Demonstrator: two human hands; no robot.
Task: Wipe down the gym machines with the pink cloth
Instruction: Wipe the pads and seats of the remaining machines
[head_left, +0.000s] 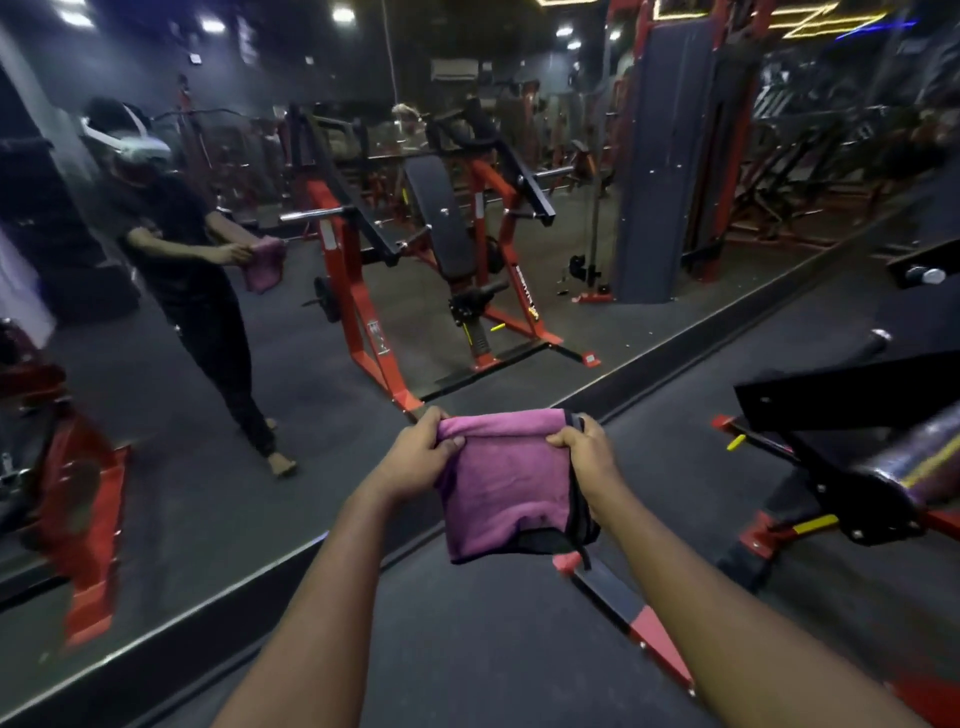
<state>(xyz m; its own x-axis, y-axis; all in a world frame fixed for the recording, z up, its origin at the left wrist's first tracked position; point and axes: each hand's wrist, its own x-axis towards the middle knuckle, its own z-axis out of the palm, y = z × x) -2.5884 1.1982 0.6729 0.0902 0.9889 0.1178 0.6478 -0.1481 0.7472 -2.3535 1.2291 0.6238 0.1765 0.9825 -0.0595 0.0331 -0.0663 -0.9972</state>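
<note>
Light: dim, ceiling lamps (343, 13) far above the hands (423, 457)
Glare: neon strips (810, 23) up right of them
Blur: machine (883, 467) right of hands smeared
Distortion: edges bend outward

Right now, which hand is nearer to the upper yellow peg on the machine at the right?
Right. The right hand grips the pink cloth nearest the yellow peg; the left hand grips its other top corner, farther left.

pink cloth (506, 483) | folded, dark-edged | hanging in mid-air | gym machine (852, 467) right
</note>
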